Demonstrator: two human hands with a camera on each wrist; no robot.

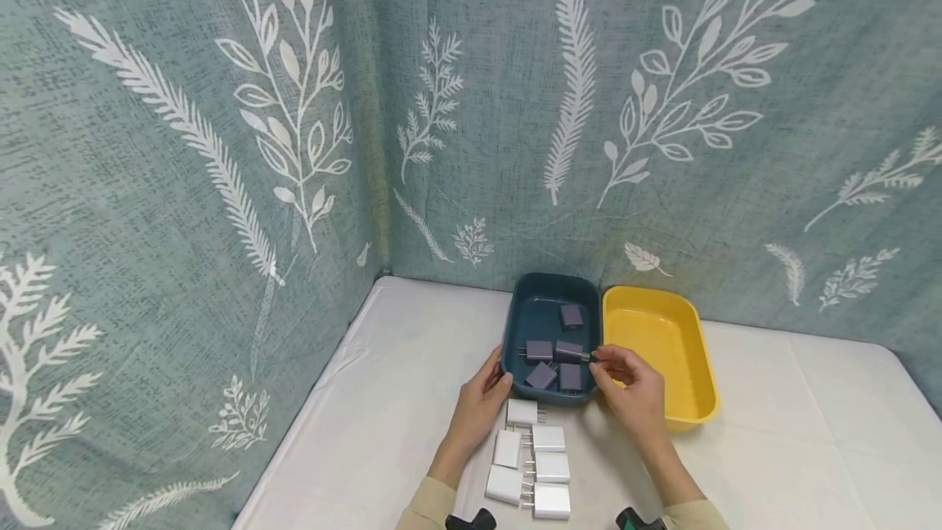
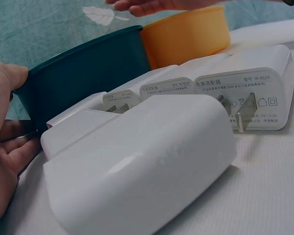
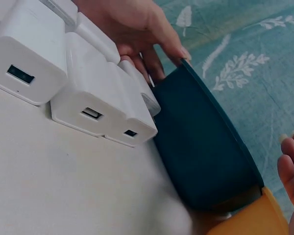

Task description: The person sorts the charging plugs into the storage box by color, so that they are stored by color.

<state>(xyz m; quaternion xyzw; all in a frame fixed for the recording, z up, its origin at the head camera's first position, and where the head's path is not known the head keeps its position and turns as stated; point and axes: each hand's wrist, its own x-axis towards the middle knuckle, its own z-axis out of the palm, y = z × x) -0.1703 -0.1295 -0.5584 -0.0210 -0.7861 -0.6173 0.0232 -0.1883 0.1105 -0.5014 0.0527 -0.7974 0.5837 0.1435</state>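
The left hand (image 1: 482,399) grips the near left corner of a dark blue bin (image 1: 520,301). Several dark purple plug chargers lie in that bin. One purple charger (image 1: 569,351) points its prongs toward the right hand (image 1: 629,389), which reaches over the right rim. Thumb and fingertips of the right hand close on those prongs. Several white plug chargers sit on the table before the bin, among them one white charger (image 1: 551,502) at the near end. Only the bin's outside shows in the left wrist view, and the purple chargers are hidden there.
A yellow bin (image 1: 702,350) stands against the right side of the blue one. White cloth covers the table (image 1: 795,415). A green leaf-patterned curtain (image 1: 493,105) hangs behind and at the left.
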